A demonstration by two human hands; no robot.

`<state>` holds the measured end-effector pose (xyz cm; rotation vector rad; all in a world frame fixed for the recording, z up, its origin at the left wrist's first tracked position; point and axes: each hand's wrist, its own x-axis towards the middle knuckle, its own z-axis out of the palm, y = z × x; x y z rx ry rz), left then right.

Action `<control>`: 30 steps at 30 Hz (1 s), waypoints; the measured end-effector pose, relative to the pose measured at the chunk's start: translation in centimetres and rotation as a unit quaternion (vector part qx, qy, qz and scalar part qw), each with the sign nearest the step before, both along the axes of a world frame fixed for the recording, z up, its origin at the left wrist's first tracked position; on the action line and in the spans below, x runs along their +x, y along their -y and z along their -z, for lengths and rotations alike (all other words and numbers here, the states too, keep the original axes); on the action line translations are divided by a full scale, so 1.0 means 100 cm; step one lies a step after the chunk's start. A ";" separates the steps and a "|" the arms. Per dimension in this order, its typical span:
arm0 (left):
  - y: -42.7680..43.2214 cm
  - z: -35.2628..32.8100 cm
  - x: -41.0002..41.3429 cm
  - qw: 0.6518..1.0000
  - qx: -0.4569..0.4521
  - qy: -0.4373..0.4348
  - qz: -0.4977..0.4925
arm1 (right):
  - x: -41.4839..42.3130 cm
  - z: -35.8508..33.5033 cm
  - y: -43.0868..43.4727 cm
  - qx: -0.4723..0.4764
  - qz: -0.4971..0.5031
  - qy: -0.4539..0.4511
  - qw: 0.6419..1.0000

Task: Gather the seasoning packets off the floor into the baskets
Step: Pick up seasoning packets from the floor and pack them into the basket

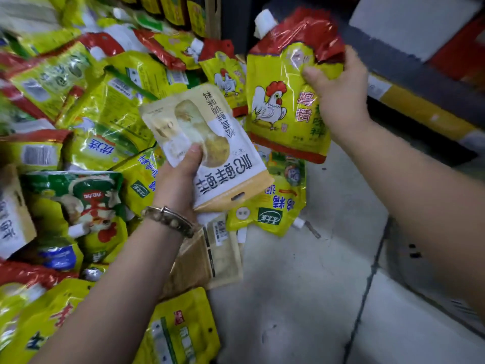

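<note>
**Item 1, cream packet**: flat matte sachet, cream with white panels and a pale food picture. It carries large dark Chinese characters that read upside down to the camera, and has a small hang slot near its lower edge. The left hand holds it above the pile, thumb pressed on the face and the other fingers curled behind. A beaded metal bracelet sits on that wrist.

**Item 2, rooster pouch**: glossy, crinkled stand-up pouch with a yellow body, red top and red bottom band. A white screw spout cap sits at one upper corner. The print shows a white rooster with a red comb, red characters 鸡精 and a green column too blurred to read. The right hand holds it in the air, gripping its upper right side, thumb on the front and fingers wrapped behind.

**Item 3, heap of packets**: shiny film sachets, mostly yellow with red and green, lying overlapped across the left of the floor. One shows blue characters 优选 and several show barcodes.

**Item 4, tan packet**: flat, dull, back side up with a barcode, lying on the floor under the left wrist.

**Ground, floor**: smooth grey tiles with dark joints. A dark shelf base with a yellow strip runs at the right.
</note>
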<state>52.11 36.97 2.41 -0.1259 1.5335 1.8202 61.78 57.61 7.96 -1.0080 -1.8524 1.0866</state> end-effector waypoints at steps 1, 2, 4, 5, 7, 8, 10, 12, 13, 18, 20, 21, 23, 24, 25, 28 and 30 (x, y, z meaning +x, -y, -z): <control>-0.001 -0.010 0.001 1.000 0.005 -0.030 0.004 | 0.005 -0.012 0.002 -0.004 -0.006 0.007 1.000; -0.001 -0.019 0.003 0.998 0.009 -0.062 0.009 | 0.010 -0.023 0.004 -0.005 -0.014 0.013 1.000; 0.003 -0.041 0.006 0.993 0.021 -0.115 0.016 | 0.020 -0.043 0.010 -0.005 -0.026 0.015 1.000; 0.006 -0.052 0.007 0.991 0.027 -0.129 0.021 | 0.026 -0.053 0.013 -0.005 -0.025 0.018 1.000; 0.012 -0.077 0.011 0.987 0.049 -0.147 0.034 | 0.039 -0.077 0.019 -0.008 -0.028 0.020 0.999; 0.016 -0.091 0.014 0.985 0.064 -0.157 0.041 | 0.046 -0.090 0.023 -0.008 -0.033 0.021 0.999; 0.024 -0.118 0.022 0.979 0.083 -0.179 0.047 | 0.058 -0.119 0.033 0.001 -0.038 0.015 0.999; 0.031 -0.147 0.033 0.975 0.092 -0.197 0.048 | 0.072 -0.146 0.041 0.009 -0.019 -0.010 1.000; 0.034 -0.162 0.041 0.974 0.101 -0.196 0.043 | 0.080 -0.157 0.044 0.010 -0.007 -0.023 1.000; 0.032 -0.229 0.090 0.972 0.140 -0.169 0.084 | 0.140 -0.226 0.044 0.001 0.068 -0.090 0.994; 0.018 -0.252 0.112 0.967 0.164 -0.136 0.142 | 0.180 -0.255 0.035 0.013 0.124 -0.101 0.987; 0.007 -0.260 0.123 0.963 0.174 -0.121 0.168 | 0.203 -0.267 0.030 0.017 0.153 -0.100 0.983; -0.019 -0.274 0.148 0.953 0.173 -0.125 0.213 | 0.253 -0.283 0.021 0.017 0.209 -0.087 0.974; -0.034 -0.280 0.162 0.948 0.166 -0.129 0.239 | 0.279 -0.287 0.017 0.013 0.236 -0.072 0.969; -0.050 -0.284 0.178 0.941 0.157 -0.128 0.270 | 0.305 -0.290 0.014 0.003 0.264 -0.055 0.963; -0.099 -0.289 0.230 0.915 0.113 -0.150 0.357 | 0.377 -0.284 -0.003 -0.026 0.322 -0.016 0.946; -0.130 -0.288 0.266 0.897 0.082 -0.158 0.404 | 0.418 -0.273 -0.018 -0.046 0.341 0.000 0.939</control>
